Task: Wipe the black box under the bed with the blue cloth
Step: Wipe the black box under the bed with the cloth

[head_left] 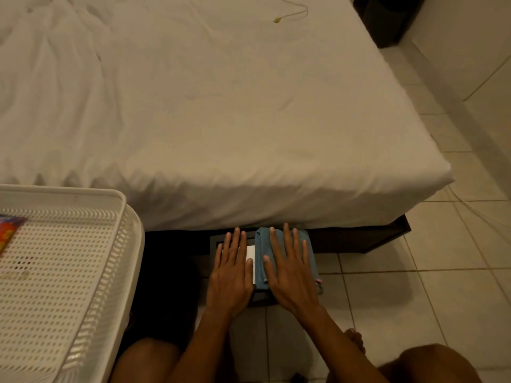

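The black box [214,243] sits on the floor, half under the edge of the bed [221,120], with a white label showing on its top. A folded blue cloth [260,261] lies on the right half of the box top. My right hand [290,275] lies flat on the cloth, fingers spread and pointing toward the bed. My left hand [231,275] rests flat on the left half of the box top, beside the cloth, fingers apart. Most of the box is hidden by both hands.
A white perforated plastic basket [83,272] stands at the left, close to my left arm, with a colourful packet [8,230] in it. Pale floor tiles [414,286] spread to the right. My knees are at the bottom edge. A dark object [387,17] stands past the bed's far corner.
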